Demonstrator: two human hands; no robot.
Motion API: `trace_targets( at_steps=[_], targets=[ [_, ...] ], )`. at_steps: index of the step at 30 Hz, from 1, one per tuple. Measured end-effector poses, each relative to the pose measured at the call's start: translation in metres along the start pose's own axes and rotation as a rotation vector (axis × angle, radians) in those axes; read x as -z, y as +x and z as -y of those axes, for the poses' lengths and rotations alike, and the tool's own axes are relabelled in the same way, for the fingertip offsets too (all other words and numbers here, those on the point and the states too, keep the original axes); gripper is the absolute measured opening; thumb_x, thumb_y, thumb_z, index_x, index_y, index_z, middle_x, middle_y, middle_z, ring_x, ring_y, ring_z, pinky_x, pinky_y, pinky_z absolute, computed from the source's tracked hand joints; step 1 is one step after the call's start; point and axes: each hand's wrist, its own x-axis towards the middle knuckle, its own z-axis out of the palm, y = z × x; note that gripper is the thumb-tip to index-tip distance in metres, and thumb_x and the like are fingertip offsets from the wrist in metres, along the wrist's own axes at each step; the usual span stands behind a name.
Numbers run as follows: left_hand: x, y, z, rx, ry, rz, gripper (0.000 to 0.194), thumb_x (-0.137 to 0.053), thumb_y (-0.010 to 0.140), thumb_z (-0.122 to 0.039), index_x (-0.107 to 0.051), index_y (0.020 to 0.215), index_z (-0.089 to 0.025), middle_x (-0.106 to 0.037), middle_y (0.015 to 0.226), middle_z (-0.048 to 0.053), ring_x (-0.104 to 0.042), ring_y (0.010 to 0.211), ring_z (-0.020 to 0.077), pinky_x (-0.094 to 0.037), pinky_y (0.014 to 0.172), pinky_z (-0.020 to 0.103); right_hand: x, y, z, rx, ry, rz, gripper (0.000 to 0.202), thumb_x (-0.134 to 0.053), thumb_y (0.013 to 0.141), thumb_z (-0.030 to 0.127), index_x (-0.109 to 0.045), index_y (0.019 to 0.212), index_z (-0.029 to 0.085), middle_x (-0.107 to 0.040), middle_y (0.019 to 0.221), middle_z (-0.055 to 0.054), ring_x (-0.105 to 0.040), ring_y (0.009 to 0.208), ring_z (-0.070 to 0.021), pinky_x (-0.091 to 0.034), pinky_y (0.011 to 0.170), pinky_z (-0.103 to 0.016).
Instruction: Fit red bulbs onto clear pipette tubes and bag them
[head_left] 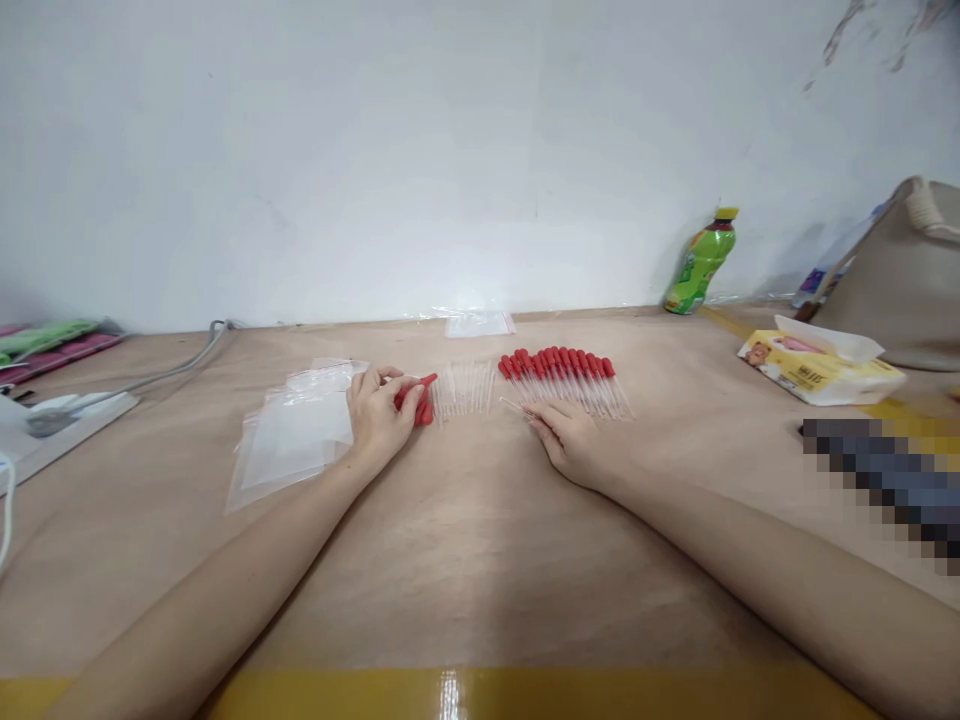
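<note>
My left hand [384,408] pinches a small red cap [427,380], with more red caps [424,412] under and beside its fingers. Between my hands lies a row of thin clear sticks [465,388] side by side. My right hand [566,435] is closed on a thin clear stick [511,403], whose end pokes out to the left of the fingertips. Just beyond the right hand, a fanned row of clear sticks with red caps [559,362] rests on the table. Clear plastic bags [296,425] lie in a stack left of my left hand.
A green bottle [701,262] leans against the wall. To the right are a yellow tissue pack [821,370], a beige bag [900,285] and a blurred dark object [885,480]. Green and pink packets [60,345] and a grey cable [176,365] lie left. Another clear bag [480,324] sits by the wall.
</note>
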Motion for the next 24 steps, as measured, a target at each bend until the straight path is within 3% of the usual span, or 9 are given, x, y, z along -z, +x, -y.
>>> trace_targets(
  at_steps=[2,5,7,9,13,18,24],
  targets=[
    [0.005,-0.004,-0.009,-0.104,-0.156,0.02,0.014,-0.056,0.078,-0.026,-0.068,0.08,-0.018,-0.056,0.088,0.006,-0.049,0.088,0.0204,-0.039,0.083,0.038,0.002,0.0,0.001,-0.006,0.013,0.007,0.025,-0.036,0.087,0.018,-0.056,0.103,0.017,-0.062,0.092,-0.008,-0.057,0.086,-0.0192,-0.043,0.075,-0.033],
    [0.015,-0.013,-0.023,-0.241,-0.408,0.248,0.012,-0.055,0.079,-0.023,-0.065,0.081,-0.017,-0.054,0.088,0.005,-0.052,0.085,0.017,-0.045,0.076,0.032,0.005,0.001,0.002,-0.024,0.013,0.026,0.021,-0.038,0.087,0.018,-0.056,0.098,0.017,-0.061,0.089,-0.007,-0.056,0.082,-0.018,-0.042,0.073,-0.032],
    [0.019,-0.02,-0.03,-0.252,-0.497,0.411,0.011,-0.054,0.079,-0.022,-0.063,0.081,-0.016,-0.053,0.089,0.006,-0.053,0.08,0.0148,-0.047,0.068,0.028,0.007,0.001,0.002,-0.031,0.002,0.031,0.018,-0.039,0.086,0.017,-0.056,0.093,0.017,-0.061,0.087,-0.006,-0.056,0.079,-0.0176,-0.04,0.072,-0.032],
    [0.02,-0.024,-0.034,-0.226,-0.525,0.491,0.012,-0.054,0.078,-0.022,-0.062,0.084,-0.016,-0.053,0.089,0.006,-0.053,0.073,0.013,-0.048,0.061,0.025,0.008,0.001,0.003,-0.033,-0.007,0.038,0.016,-0.04,0.085,0.017,-0.055,0.089,0.017,-0.06,0.085,-0.005,-0.055,0.077,-0.0172,-0.039,0.072,-0.032],
    [0.015,-0.027,-0.04,-0.192,-0.461,0.521,0.027,-0.06,0.075,-0.031,-0.062,0.098,-0.017,-0.054,0.09,0.006,-0.053,0.071,0.0129,-0.048,0.06,0.026,0.012,0.003,0.009,-0.029,0.024,0.069,0.016,-0.039,0.085,0.016,-0.054,0.087,0.017,-0.059,0.083,-0.006,-0.055,0.076,-0.0162,-0.041,0.069,-0.029],
    [0.008,-0.026,-0.046,-0.159,-0.378,0.519,0.017,-0.055,0.081,-0.03,-0.068,0.081,-0.02,-0.058,0.087,0.004,-0.054,0.081,0.0162,-0.046,0.071,0.03,0.022,0.007,0.023,-0.051,-0.011,0.102,0.016,-0.04,0.085,0.017,-0.056,0.088,0.017,-0.061,0.083,-0.006,-0.057,0.075,-0.0153,-0.043,0.067,-0.026],
    [0.006,-0.029,-0.047,-0.014,-0.53,0.522,0.02,-0.05,0.083,-0.034,-0.061,0.09,-0.018,-0.062,0.083,0.003,-0.056,0.074,0.0147,-0.045,0.065,0.026,0.026,0.008,0.032,-0.032,0.033,0.132,0.015,-0.043,0.086,0.019,-0.057,0.09,0.018,-0.063,0.085,-0.004,-0.058,0.076,-0.014,-0.044,0.067,-0.025]
  ],
)
